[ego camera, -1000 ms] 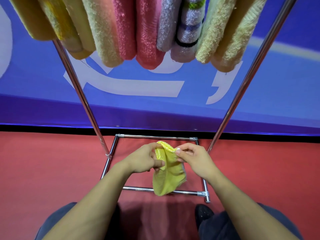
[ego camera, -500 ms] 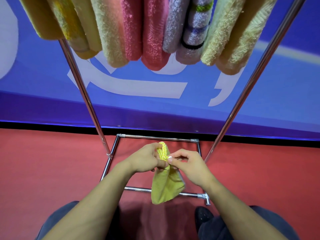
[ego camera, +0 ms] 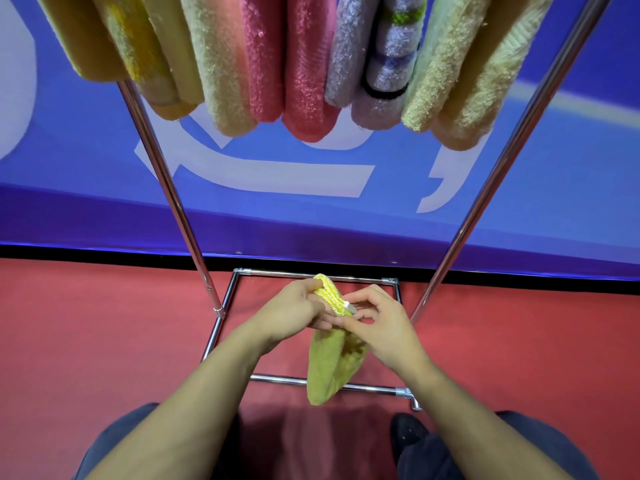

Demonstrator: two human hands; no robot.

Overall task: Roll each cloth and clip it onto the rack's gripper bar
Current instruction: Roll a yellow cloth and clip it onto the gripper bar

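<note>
Above the chrome rack's floor frame (ego camera: pixel 313 380), the left hand (ego camera: pixel 294 315) grips the yellow cloth (ego camera: pixel 329 365) near its top. The right hand (ego camera: pixel 382 327) pinches the cloth's edge by a small white tag (ego camera: pixel 349 308). The rest of the cloth hangs down between both wrists, well below the rolled towels (ego camera: pixel 277 64) hanging overhead.

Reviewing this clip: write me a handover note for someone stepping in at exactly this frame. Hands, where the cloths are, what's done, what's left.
Left hand: grips the upper rolled edge of the yellow cloth.
Right hand: pinches the same cloth near its small white tag.
The cloth is partly rolled at the top; its lower part hangs loose over the rack base.
Done: a row of rolled cloths hangs overhead, between the rack's two uprights.
Left: finish rolling the yellow one, then clip it up. The bar itself is out of view.
</note>
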